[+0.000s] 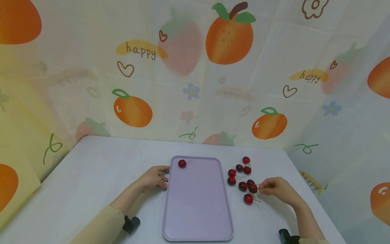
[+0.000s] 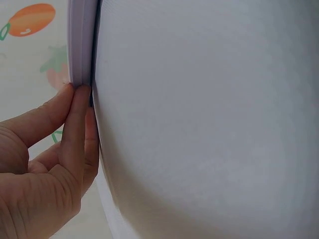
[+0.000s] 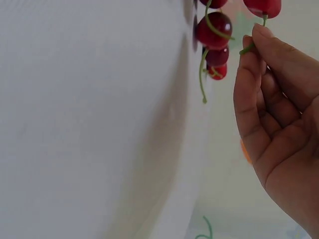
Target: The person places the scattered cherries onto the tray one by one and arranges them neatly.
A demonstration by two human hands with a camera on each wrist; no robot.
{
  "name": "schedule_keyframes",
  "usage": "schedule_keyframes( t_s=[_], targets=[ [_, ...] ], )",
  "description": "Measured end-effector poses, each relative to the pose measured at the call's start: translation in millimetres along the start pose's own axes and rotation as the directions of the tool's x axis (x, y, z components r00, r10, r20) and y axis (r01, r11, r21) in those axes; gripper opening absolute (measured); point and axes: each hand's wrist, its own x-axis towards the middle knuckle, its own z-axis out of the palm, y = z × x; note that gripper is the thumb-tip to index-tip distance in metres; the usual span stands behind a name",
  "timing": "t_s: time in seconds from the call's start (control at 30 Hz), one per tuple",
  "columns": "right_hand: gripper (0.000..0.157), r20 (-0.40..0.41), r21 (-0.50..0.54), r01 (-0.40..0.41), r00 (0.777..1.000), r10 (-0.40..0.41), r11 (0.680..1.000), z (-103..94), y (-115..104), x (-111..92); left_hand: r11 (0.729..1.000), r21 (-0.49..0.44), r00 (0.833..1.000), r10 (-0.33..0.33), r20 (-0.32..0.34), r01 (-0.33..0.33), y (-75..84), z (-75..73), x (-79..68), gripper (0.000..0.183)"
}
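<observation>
A flat lilac tray (image 1: 198, 203) lies on the white table, with one red cherry (image 1: 182, 163) on its far left corner. My left hand (image 1: 154, 178) is at the tray's left edge; its thumb and forefinger (image 2: 76, 124) hold the rim in the left wrist view. On the right, my right hand (image 1: 278, 190) pinches the green stem of a dark red cherry (image 3: 262, 7) between thumb and forefinger. That cherry (image 1: 253, 188) hangs close beside several others in the head view. In the right wrist view its top is cut off by the frame.
Several loose cherries (image 1: 231, 180) with stems lie right of the tray, some touching. One cherry (image 1: 248, 199) lies nearest me. A fruit-patterned cloth (image 1: 189, 101) hangs behind the white table (image 1: 131, 152) and at its sides.
</observation>
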Motion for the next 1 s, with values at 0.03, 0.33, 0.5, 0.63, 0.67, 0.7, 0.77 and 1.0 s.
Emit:
schedule_keyframes(
  t_s=[0.03,0.33,0.5,0.63,0.67,0.7,0.77,1.0],
  targets=[
    [0.024,-0.003,-0.001,0.006,1.000,-0.006,1.000,0.9,-2.7,1.2,1.000,-0.003,1.000,0.003,0.005,-0.003,-0.1,-0.5,0.1,0.080],
    [0.019,0.009,-0.014,0.098,0.995,-0.098,0.995,10.3,-25.0,19.0,1.000,0.001,0.999,-0.028,-0.031,0.029,2.4,2.3,-1.6,0.078],
    [0.018,0.017,0.000,0.157,0.987,-0.157,0.988,17.5,-35.7,28.6,1.000,0.006,0.999,-0.028,-0.039,0.028,1.9,2.4,-1.2,0.078],
    [0.016,0.015,-0.011,0.184,0.983,-0.184,0.983,23.2,-45.4,34.2,1.000,0.015,0.999,-0.022,-0.040,0.023,1.3,2.9,-0.7,0.078],
    [0.016,0.014,-0.016,0.185,0.983,-0.185,0.983,24.7,-47.5,35.7,1.000,0.018,0.999,-0.021,-0.041,0.022,1.1,3.1,-0.6,0.078],
    [0.015,0.012,-0.022,0.189,0.982,-0.189,0.982,26.2,-49.7,37.1,1.000,0.022,0.999,-0.020,-0.042,0.021,1.0,3.2,-0.5,0.078],
    [0.014,0.003,-0.038,0.199,0.980,-0.199,0.979,29.5,-53.3,40.4,1.000,0.024,0.999,-0.018,-0.041,0.019,0.8,3.4,-0.4,0.078],
    [0.010,0.005,-0.028,0.229,0.973,-0.229,0.973,42.0,-68.3,54.1,1.000,0.018,0.999,-0.024,-0.041,0.024,1.4,3.3,-0.4,0.079]
  ],
)
